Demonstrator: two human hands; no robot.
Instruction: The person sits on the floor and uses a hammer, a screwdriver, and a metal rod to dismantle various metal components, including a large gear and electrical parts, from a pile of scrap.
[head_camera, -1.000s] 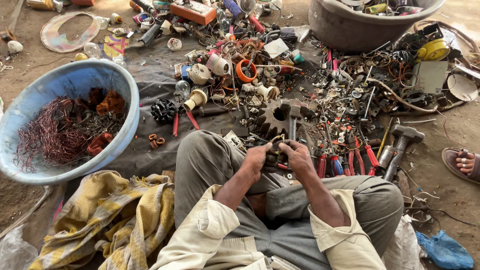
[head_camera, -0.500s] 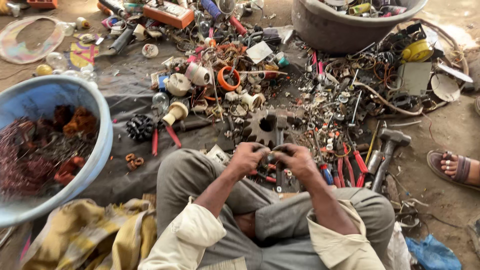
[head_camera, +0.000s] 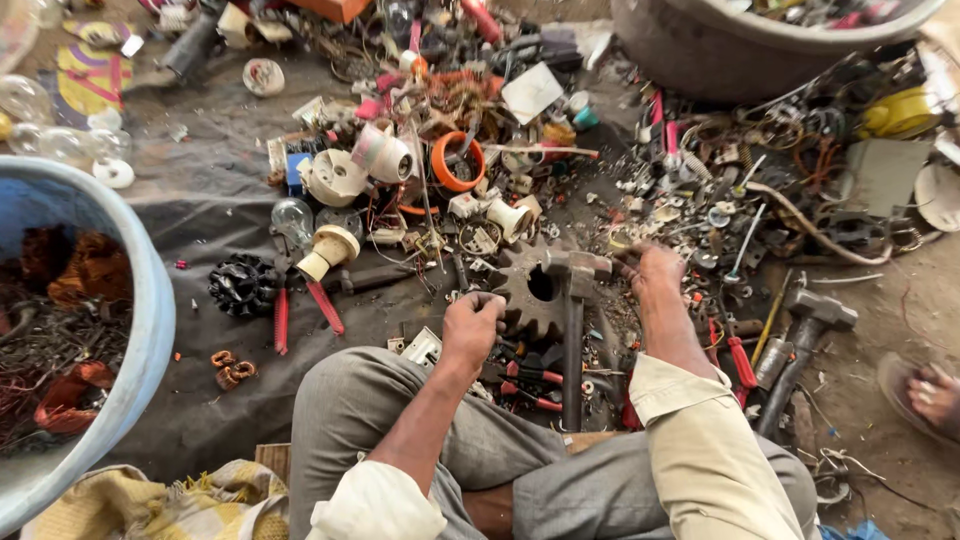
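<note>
— What sits at the far left of the frame?

— A big round blue plastic tub (head_camera: 150, 330), cut off by the edge. Inside it lie tangles of reddish copper wire and dark scrap. Below it, at the lower left, is a yellow patterned cloth (head_camera: 150, 500).

— And on the grey ground sheet (head_camera: 220, 200) next to it?

— A black toothed plastic wheel (head_camera: 243, 285), a clear glass bulb (head_camera: 292, 218), then cream ceramic lamp holders and an orange plastic ring (head_camera: 452, 160) in the upper middle heap.

— Where are the hands?

— In the lower middle. The left hand (head_camera: 473, 322) is curled shut, knuckles up; what its grip closes on, I cannot tell. It rests just beside a large rusty steel gear wheel (head_camera: 530, 300) lying flat on the ground. A grey steel hammer (head_camera: 572, 330) lies across that gear. The right hand (head_camera: 650, 275) presses down on the scrap right of the hammer's head, fingers curled under; its grip is hidden.

— Further right?

— A second dark hammer (head_camera: 800, 340), and at the upper right a wide grey metal basin (head_camera: 740, 60) holding mixed scrap.
</note>
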